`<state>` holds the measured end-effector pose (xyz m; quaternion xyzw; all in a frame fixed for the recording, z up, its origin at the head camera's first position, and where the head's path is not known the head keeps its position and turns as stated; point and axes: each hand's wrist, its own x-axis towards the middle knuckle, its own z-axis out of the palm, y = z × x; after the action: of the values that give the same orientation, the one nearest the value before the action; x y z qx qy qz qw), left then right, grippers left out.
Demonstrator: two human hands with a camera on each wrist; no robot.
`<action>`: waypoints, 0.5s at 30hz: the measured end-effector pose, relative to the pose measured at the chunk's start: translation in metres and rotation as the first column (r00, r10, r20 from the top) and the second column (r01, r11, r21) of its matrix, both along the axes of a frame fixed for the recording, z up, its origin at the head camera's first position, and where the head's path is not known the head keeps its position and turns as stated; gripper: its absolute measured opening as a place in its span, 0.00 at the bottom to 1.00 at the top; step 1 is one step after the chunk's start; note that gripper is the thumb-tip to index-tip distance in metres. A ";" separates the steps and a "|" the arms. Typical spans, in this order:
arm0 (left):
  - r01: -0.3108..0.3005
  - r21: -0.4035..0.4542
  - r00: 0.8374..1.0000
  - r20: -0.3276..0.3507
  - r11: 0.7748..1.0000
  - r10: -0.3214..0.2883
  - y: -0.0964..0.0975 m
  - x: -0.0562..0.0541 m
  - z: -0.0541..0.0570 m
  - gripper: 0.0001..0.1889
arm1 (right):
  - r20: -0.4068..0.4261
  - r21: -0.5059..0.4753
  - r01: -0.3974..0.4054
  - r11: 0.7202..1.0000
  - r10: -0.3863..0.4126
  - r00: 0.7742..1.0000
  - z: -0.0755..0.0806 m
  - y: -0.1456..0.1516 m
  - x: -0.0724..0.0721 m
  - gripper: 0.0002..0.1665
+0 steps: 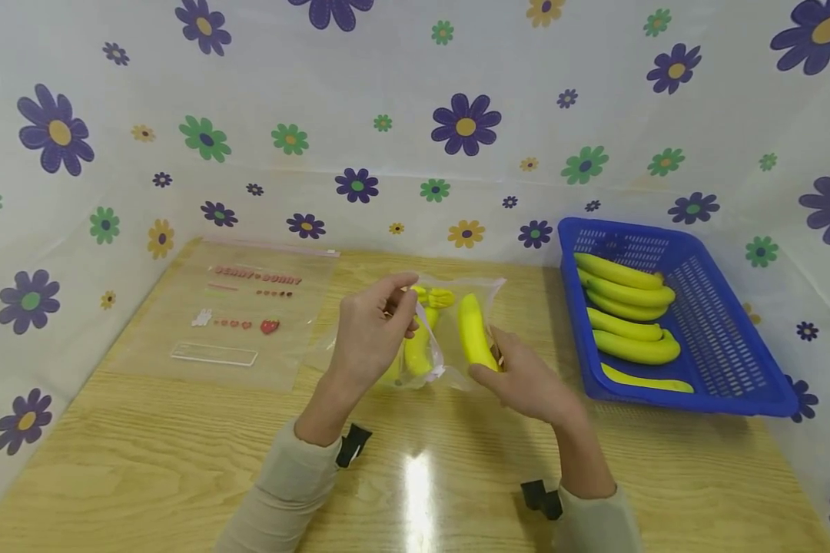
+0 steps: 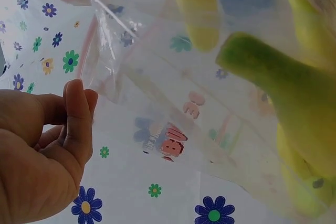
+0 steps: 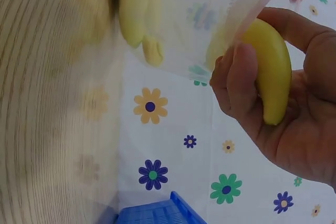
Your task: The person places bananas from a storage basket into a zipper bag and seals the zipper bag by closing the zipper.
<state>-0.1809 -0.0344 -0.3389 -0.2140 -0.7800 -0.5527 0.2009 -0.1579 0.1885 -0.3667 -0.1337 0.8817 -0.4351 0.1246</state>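
Note:
My left hand pinches the pink-edged rim of a clear zip bag between thumb and fingers, and the mouth stands spread apart. Several yellow bananas lie inside, one with a green stem end in the left wrist view. In my right hand I grip a single banana; its far end reaches into the bag mouth. The right wrist view shows my fingers and thumb wrapped round this banana, close beside the bag's pink edge.
A blue plastic basket with several bananas stands at the right. Flat on the wooden table at the left lies another clear zip bag printed with red lettering and a strawberry. A flower-patterned cloth hangs behind and at both sides.

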 end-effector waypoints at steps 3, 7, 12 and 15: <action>0.000 -0.008 1.000 0.000 1.000 0.000 0.000 0.001 0.001 0.11 | 0.035 0.040 0.053 0.998 -0.054 0.998 0.001 0.002 0.000 0.18; -0.004 -0.005 1.000 0.010 1.000 0.004 -0.001 0.000 0.000 0.11 | -0.011 0.146 0.138 0.980 -0.138 0.990 0.000 -0.002 -0.001 0.28; -0.009 0.002 1.000 -0.002 1.000 0.009 -0.002 -0.001 -0.001 0.11 | -0.058 0.186 0.185 0.965 -0.177 0.983 -0.002 -0.007 -0.002 0.30; -0.004 0.005 1.000 -0.010 1.000 0.004 -0.002 0.000 0.000 0.11 | -0.093 0.160 0.156 0.975 -0.143 0.985 -0.002 -0.007 -0.001 0.25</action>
<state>-0.1811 -0.0366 -0.3384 -0.2149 -0.7779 -0.5532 0.2065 -0.1591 0.1816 -0.3683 -0.0736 0.9268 -0.3623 0.0666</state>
